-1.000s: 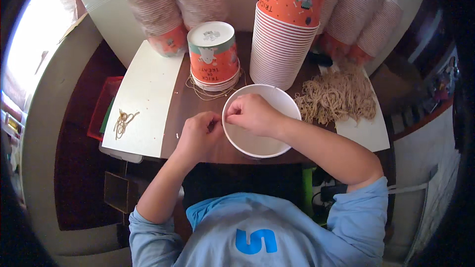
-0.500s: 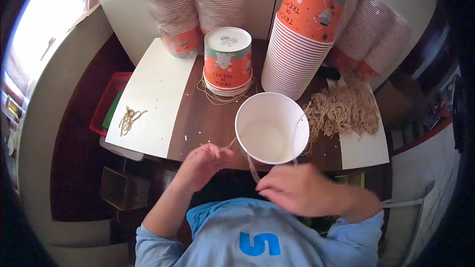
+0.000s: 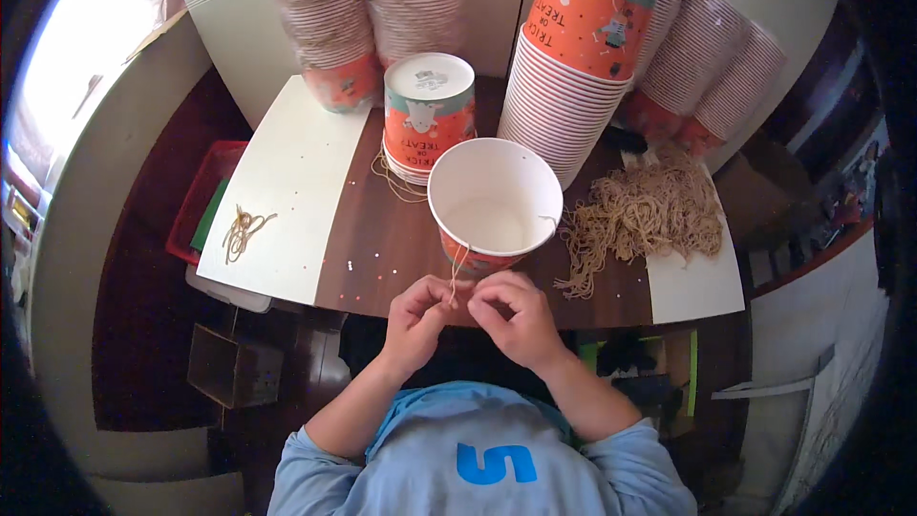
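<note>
Both hands pinch a thin string (image 3: 457,272) that hangs from an open paper cup (image 3: 494,201).

The string runs down from the cup's near rim into the fingers — the left hand (image 3: 417,318) and right hand (image 3: 516,320) meet just below the cup, fingertips closed together on the string, though the exact grip is hard to make out. The cup stands upright on the dark wooden table (image 3: 373,248), just beyond the fingertips. To the right of the fingers lies a heap of loose strings (image 3: 640,215); farther out stand an upturned cup stack (image 3: 427,115) and a tall cup stack (image 3: 573,67). Well to the left, a few strings (image 3: 244,229) lie on a white board (image 3: 287,191).
</note>
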`<state>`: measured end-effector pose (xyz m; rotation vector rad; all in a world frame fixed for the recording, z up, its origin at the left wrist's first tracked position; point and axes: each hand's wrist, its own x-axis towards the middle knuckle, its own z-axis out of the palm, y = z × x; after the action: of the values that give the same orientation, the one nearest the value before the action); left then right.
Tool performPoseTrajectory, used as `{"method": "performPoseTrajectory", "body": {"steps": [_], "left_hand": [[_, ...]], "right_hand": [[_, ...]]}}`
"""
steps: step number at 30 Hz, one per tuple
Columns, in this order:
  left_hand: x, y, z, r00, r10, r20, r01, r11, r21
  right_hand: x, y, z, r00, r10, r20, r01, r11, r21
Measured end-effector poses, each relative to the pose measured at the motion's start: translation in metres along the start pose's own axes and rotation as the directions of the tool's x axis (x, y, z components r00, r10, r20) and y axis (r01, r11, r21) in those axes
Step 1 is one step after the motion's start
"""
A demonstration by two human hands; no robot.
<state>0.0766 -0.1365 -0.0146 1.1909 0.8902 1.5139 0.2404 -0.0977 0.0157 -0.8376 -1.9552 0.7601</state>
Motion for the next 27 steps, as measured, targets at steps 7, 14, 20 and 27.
{"method": "performPoseTrajectory", "body": {"steps": [7, 14, 20, 27], "left_hand": [[-0.014, 0.000, 0.003, 1.000, 0.003, 0.029, -0.015, 0.898, 0.440], [-0.018, 0.007, -0.005, 0.977, -0.149, -0.154, 0.175, 0.968, 0.178], [-0.013, 0.015, -0.009, 0.986, -0.079, -0.146, 0.154, 0.758, 0.633], [0.011, 0.018, 0.002, 0.983, 0.166, -0.072, -0.108, 0.859, 0.500]], "right_hand": [[-0.009, -0.009, 0.020, 0.941, 0.337, 0.023, -0.327, 0.893, 0.308], [-0.010, 0.003, 0.016, 0.900, 0.423, 0.103, -0.430, 0.827, 0.361], [0.001, -0.010, 0.009, 0.947, 0.319, 0.039, -0.309, 0.871, 0.382], [0.007, -0.010, 0.007, 0.996, 0.003, 0.094, -0.004, 1.000, 0.007]]}}
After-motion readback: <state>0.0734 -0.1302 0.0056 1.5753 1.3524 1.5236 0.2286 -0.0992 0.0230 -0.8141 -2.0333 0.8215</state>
